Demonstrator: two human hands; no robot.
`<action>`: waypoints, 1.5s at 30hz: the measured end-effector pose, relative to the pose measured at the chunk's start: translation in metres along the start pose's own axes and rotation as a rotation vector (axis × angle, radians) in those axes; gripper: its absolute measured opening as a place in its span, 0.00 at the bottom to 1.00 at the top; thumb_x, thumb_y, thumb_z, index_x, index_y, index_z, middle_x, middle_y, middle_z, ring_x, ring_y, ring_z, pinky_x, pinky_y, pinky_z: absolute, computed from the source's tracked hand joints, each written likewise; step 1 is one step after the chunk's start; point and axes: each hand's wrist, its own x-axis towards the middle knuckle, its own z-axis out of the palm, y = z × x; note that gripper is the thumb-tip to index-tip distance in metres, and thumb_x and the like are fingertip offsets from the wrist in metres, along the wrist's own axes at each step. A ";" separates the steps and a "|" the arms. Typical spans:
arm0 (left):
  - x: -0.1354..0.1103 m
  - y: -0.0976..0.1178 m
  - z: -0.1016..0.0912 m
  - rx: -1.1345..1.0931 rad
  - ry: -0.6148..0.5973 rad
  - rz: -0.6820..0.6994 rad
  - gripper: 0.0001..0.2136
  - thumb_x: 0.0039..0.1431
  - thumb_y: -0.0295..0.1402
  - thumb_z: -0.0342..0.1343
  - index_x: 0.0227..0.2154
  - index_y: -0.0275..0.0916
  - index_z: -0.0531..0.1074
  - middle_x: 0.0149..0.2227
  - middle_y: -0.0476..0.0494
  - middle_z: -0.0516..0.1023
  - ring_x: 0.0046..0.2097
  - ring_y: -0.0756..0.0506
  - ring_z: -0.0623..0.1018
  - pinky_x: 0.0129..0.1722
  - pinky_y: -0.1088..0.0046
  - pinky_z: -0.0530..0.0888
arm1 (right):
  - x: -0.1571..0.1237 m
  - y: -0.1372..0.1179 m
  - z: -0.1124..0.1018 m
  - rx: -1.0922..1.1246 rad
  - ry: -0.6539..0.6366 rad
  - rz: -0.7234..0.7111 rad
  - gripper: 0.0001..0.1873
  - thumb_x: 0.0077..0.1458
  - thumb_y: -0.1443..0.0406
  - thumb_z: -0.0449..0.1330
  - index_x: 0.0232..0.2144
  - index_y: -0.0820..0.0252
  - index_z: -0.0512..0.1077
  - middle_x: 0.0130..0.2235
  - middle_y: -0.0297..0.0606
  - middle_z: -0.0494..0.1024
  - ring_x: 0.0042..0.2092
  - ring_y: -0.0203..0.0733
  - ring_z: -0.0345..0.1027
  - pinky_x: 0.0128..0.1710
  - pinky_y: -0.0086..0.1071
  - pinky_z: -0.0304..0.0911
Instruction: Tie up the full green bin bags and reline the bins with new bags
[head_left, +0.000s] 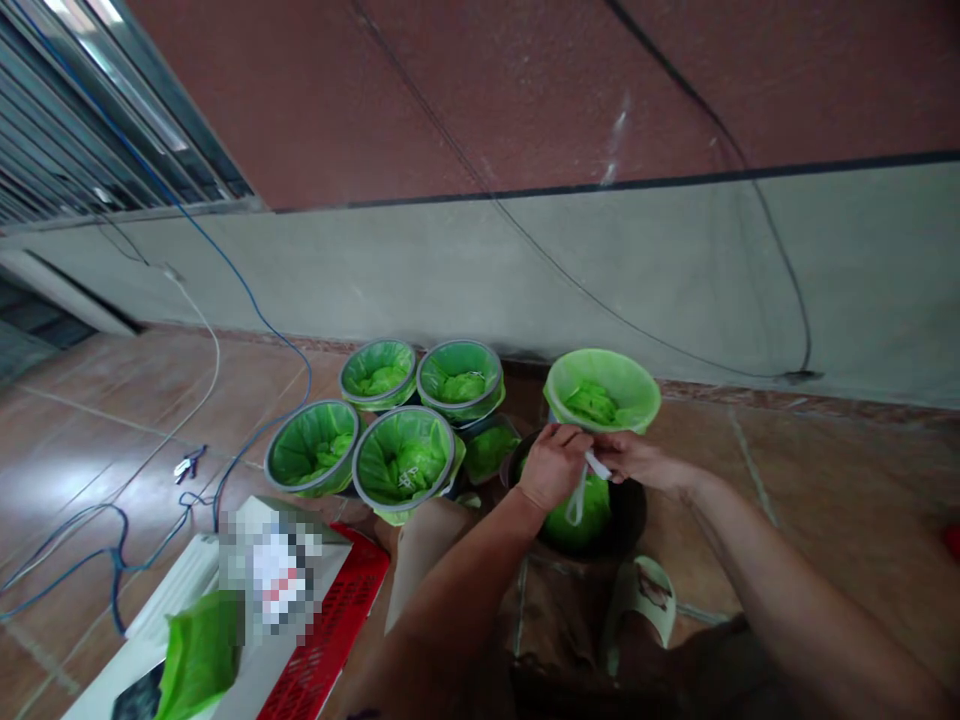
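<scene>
Both hands meet above a dark brown bin (634, 525) close to my feet. My left hand (555, 465) is closed, its fingers pinching a white plastic strip (577, 500) that hangs down in a loop. Against it, my right hand (630, 458) has its fingers closed on the strip's flat white end. Below them, a bright green plastic bag (581, 525) bulges inside the bin. Just behind stands a bin with a pale green liner (637, 385), the liner folded over its rim.
Several grey-rimmed bins (409, 415) with green bags stand left of my hands, by the wall. A smaller green-lined container (491, 450) sits between. At lower left are a red crate (330, 620), a white box and a green packet (199, 650). Blue cable (120, 560) and keys (189, 465) lie on the tiles.
</scene>
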 end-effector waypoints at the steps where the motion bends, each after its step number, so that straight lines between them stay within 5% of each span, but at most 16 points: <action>1: -0.001 0.000 0.001 -0.029 0.026 -0.027 0.06 0.61 0.28 0.52 0.38 0.37 0.73 0.40 0.42 0.78 0.46 0.45 0.75 0.51 0.67 0.70 | -0.001 -0.001 0.001 -0.004 -0.012 0.016 0.11 0.50 0.60 0.58 0.33 0.61 0.73 0.25 0.32 0.70 0.25 0.32 0.60 0.24 0.26 0.57; 4: -0.002 -0.001 0.003 -0.157 0.084 -0.119 0.05 0.61 0.27 0.52 0.34 0.38 0.74 0.36 0.44 0.77 0.43 0.46 0.75 0.45 0.72 0.72 | -0.001 -0.013 0.004 -0.166 0.091 0.030 0.10 0.52 0.65 0.54 0.34 0.61 0.74 0.26 0.33 0.71 0.26 0.34 0.63 0.25 0.27 0.58; 9: 0.000 -0.001 0.005 -0.308 0.151 -0.242 0.06 0.60 0.27 0.53 0.29 0.39 0.72 0.31 0.46 0.76 0.38 0.48 0.75 0.40 0.74 0.72 | -0.003 -0.040 0.011 -0.785 0.528 -0.010 0.10 0.56 0.67 0.53 0.34 0.60 0.74 0.40 0.41 0.76 0.39 0.40 0.70 0.39 0.30 0.62; 16: 0.000 -0.002 0.005 -0.315 0.174 -0.284 0.07 0.59 0.26 0.53 0.26 0.38 0.71 0.29 0.47 0.74 0.35 0.49 0.75 0.39 0.74 0.70 | -0.017 -0.046 -0.010 -0.941 0.806 0.353 0.22 0.56 0.66 0.56 0.53 0.62 0.67 0.53 0.51 0.71 0.48 0.50 0.70 0.42 0.35 0.64; 19: 0.000 -0.002 0.006 -0.280 0.176 -0.340 0.06 0.59 0.27 0.54 0.27 0.38 0.72 0.30 0.47 0.74 0.35 0.49 0.75 0.38 0.74 0.70 | -0.022 -0.046 -0.016 -0.907 0.753 0.375 0.24 0.53 0.66 0.59 0.53 0.63 0.69 0.53 0.52 0.72 0.52 0.52 0.67 0.46 0.37 0.62; 22: 0.002 -0.001 0.008 -0.235 0.182 -0.335 0.06 0.59 0.26 0.53 0.28 0.38 0.73 0.30 0.46 0.74 0.35 0.49 0.75 0.38 0.74 0.70 | -0.020 -0.045 -0.008 -0.704 0.570 0.321 0.14 0.59 0.61 0.54 0.38 0.61 0.77 0.40 0.46 0.78 0.42 0.45 0.71 0.41 0.33 0.62; 24: 0.002 0.001 0.010 -0.222 0.188 -0.311 0.06 0.59 0.25 0.53 0.28 0.38 0.73 0.31 0.46 0.75 0.36 0.48 0.75 0.38 0.74 0.71 | -0.014 -0.043 0.002 -0.451 0.493 0.265 0.20 0.61 0.56 0.51 0.27 0.62 0.76 0.30 0.43 0.77 0.34 0.41 0.70 0.35 0.31 0.61; 30: -0.002 0.002 0.005 -0.209 0.133 -0.204 0.07 0.60 0.27 0.53 0.34 0.39 0.76 0.34 0.45 0.79 0.38 0.47 0.77 0.42 0.72 0.71 | 0.002 -0.033 0.025 0.055 0.519 0.228 0.19 0.56 0.54 0.55 0.25 0.62 0.75 0.21 0.32 0.70 0.21 0.32 0.56 0.21 0.27 0.51; 34: -0.004 0.000 -0.004 -0.064 0.048 -0.149 0.08 0.62 0.30 0.52 0.31 0.39 0.76 0.32 0.43 0.79 0.36 0.45 0.77 0.42 0.69 0.69 | 0.006 -0.021 0.019 -0.016 0.628 0.274 0.14 0.54 0.60 0.57 0.23 0.62 0.76 0.19 0.31 0.69 0.22 0.33 0.59 0.22 0.27 0.51; 39: -0.008 0.005 -0.010 -0.027 -0.067 -0.412 0.09 0.59 0.33 0.54 0.24 0.39 0.73 0.26 0.44 0.75 0.30 0.46 0.75 0.31 0.73 0.65 | 0.007 -0.002 0.012 -0.198 0.670 0.366 0.14 0.55 0.61 0.56 0.26 0.61 0.79 0.25 0.35 0.76 0.27 0.36 0.67 0.25 0.27 0.55; 45: -0.005 0.005 -0.008 -0.588 -0.079 -0.677 0.09 0.53 0.32 0.55 0.19 0.39 0.69 0.20 0.52 0.68 0.27 0.50 0.70 0.29 0.75 0.64 | 0.009 0.004 0.015 -0.248 0.644 0.401 0.14 0.54 0.60 0.57 0.25 0.62 0.78 0.23 0.36 0.74 0.25 0.35 0.66 0.22 0.26 0.52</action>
